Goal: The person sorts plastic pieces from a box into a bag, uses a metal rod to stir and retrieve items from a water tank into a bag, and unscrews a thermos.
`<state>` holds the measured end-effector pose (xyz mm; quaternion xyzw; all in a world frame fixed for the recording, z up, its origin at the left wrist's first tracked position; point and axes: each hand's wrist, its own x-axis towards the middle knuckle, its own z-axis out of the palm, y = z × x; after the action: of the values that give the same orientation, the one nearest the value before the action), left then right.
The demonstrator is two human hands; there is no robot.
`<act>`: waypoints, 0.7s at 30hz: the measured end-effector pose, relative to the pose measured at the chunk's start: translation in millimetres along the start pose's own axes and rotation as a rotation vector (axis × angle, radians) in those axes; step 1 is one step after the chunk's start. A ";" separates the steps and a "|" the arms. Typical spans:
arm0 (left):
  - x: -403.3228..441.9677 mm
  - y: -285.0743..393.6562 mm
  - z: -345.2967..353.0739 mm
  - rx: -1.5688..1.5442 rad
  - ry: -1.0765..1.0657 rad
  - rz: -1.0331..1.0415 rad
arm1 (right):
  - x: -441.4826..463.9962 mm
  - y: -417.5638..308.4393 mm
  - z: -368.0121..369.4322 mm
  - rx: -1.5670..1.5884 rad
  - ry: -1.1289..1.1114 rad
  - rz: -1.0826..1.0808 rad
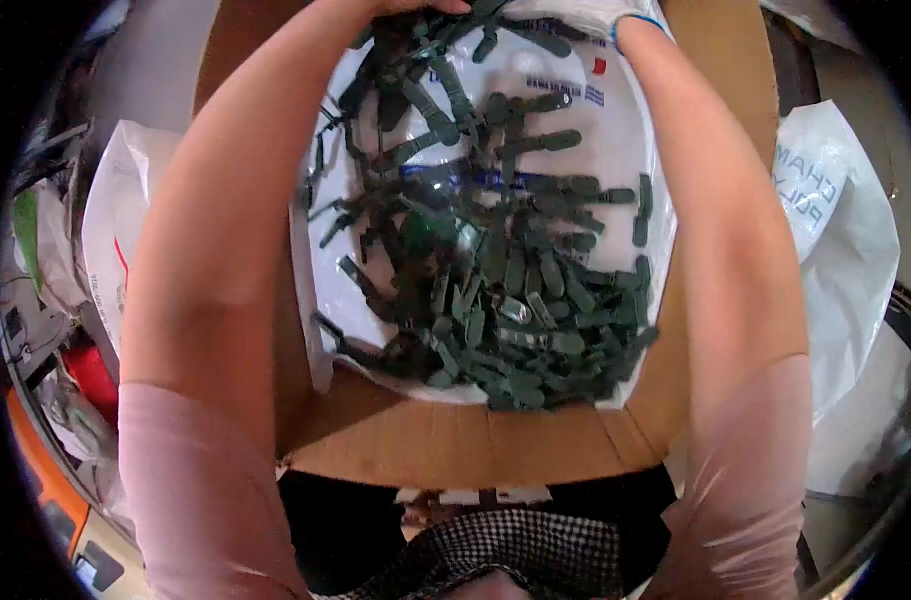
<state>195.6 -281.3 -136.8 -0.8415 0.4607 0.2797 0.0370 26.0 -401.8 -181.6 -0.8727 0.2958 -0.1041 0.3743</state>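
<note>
Both my arms reach forward over a cardboard box. My left hand [425, 6] is at the far end, mostly cut off by the top edge of the view, close to dark green flat plastic pieces [520, 385]. My right hand [575, 12], in a white glove with a blue cuff, is also at the far end, beside more green pieces; its fingers are not clear. A white printed plastic bag [615, 130] lines the box, and the green pieces lie spread over it, most thickly at the near side.
The cardboard box [475, 445] stands right in front of my body, its walls around the bag. White plastic bags [845, 270] lie to the right and to the left [110, 220]. A red item [90, 375] and an orange edge [40, 450] are at the far left.
</note>
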 end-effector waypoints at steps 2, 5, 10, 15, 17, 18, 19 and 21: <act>28.9 -42.5 31.0 -0.052 -0.015 0.384 | -21.1 -18.1 14.3 -0.321 -0.188 0.014; -27.2 -56.8 60.0 0.054 -0.326 0.413 | -84.1 -37.2 50.4 -0.320 -0.174 0.008; -139.2 -51.5 57.0 0.046 0.416 0.269 | -185.8 -63.7 35.4 -0.019 0.053 0.362; -271.0 -8.7 110.4 -0.534 0.008 -0.327 | -286.8 -26.9 50.3 -0.288 -0.367 0.772; -297.5 4.0 173.9 -1.157 -0.414 -0.843 | -282.3 -52.0 37.5 -0.394 -0.438 0.745; -302.3 10.3 198.8 -1.294 -0.463 -1.011 | -277.6 -50.9 39.9 -0.321 -0.486 0.855; -301.5 22.0 204.7 -1.294 -0.462 -1.009 | -270.2 -49.8 39.1 -0.248 -0.530 0.963; -292.7 40.4 213.3 -1.511 -0.457 -1.085 | -265.5 -49.2 37.9 -0.180 -0.559 0.974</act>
<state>-52.4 -15.3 -160.5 -0.6668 -0.3124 0.6054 -0.3022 -150.5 -194.9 -162.3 -0.6584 0.5616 0.3409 0.3674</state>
